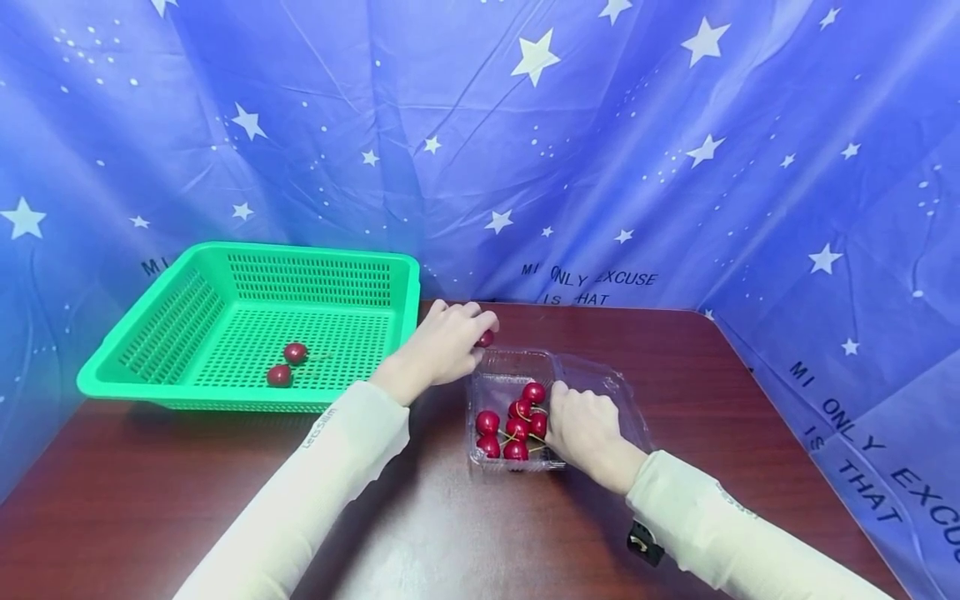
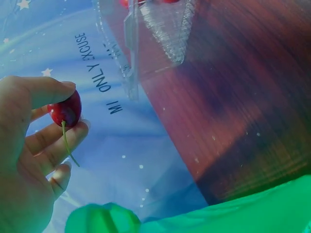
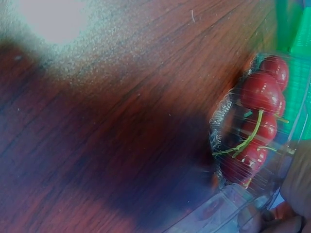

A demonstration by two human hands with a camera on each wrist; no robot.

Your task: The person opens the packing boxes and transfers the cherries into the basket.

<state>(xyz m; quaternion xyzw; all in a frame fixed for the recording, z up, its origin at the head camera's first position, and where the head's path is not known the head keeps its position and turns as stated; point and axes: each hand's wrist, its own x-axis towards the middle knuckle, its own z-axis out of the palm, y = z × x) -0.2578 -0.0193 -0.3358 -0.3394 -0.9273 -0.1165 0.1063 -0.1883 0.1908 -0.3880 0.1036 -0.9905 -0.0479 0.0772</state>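
White sleeves (image 1: 300, 487) lie nearest to the head camera, above the brown table (image 1: 450, 542). At the end of one sleeve, the left hand (image 1: 442, 340) pinches a single cherry (image 1: 486, 338) between thumb and fingers, which are closed only as far as the round fruit allows. This cherry is near the far left corner of a clear plastic box (image 1: 495, 393), outside the group of cherries (image 1: 517, 429) that lies in it. The right hand (image 1: 588, 427) is at the box's right side, its fingers curled, and seems to grip the plastic edge.

To the left stands a green basket (image 1: 225, 393) with two cherries (image 1: 296, 353) on its floor.

I think the held cherry could slip, because it is smooth and only fingertips support it. The thin box might also bend or tip, if the right hand squeezes or pulls too hard; then its fruit could roll out.

In the left wrist view the stem (image 2: 69, 145) hangs below the held cherry, which is apart from the plastic; the head view does not show this stem. Only the head view shows the basket's two cherries. Through the clear wall, the right wrist view shows green stems (image 3: 252, 133) close up.
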